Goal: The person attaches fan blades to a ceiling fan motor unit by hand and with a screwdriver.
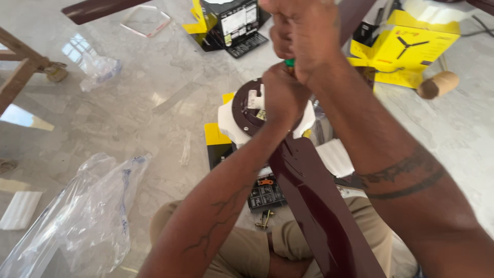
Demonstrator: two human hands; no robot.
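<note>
Polished grey marble floor (128,103) spreads under me, glossy and streaked with window glare. Far to the left of my left hand lies a crumpled clear plastic bag (77,216), thin and wrinkled, and beyond it a smaller wad of the same film (99,68) beside a wooden frame leg (20,67).

My left hand (283,95) is closed into a fist just above the round dark-brown motor housing (246,110), which sits in a white moulded foam cradle (229,126). What my left fingers clamp on I cannot tell for sure; a bit of green handle (290,62) peeks out between my two hands. Straight toward me from that hand runs a long glossy maroon fan blade (319,216), smooth and lacquered, its narrow end at the housing and its broad end across my khaki-clad lap (247,247). Below my left forearm, small brass-coloured screws (264,219) lie on the floor next to a dark printed sheet (265,194).

My right hand (303,31) is stacked directly above the left, touching it, fingers curled tight around the top of the green handle.

Right of that hand stands a yellow cardboard box (406,49) with a fan drawing, and just past it a rounded wooden mallet head (438,85). Behind my hands sits a black and yellow carton (229,23).
</note>
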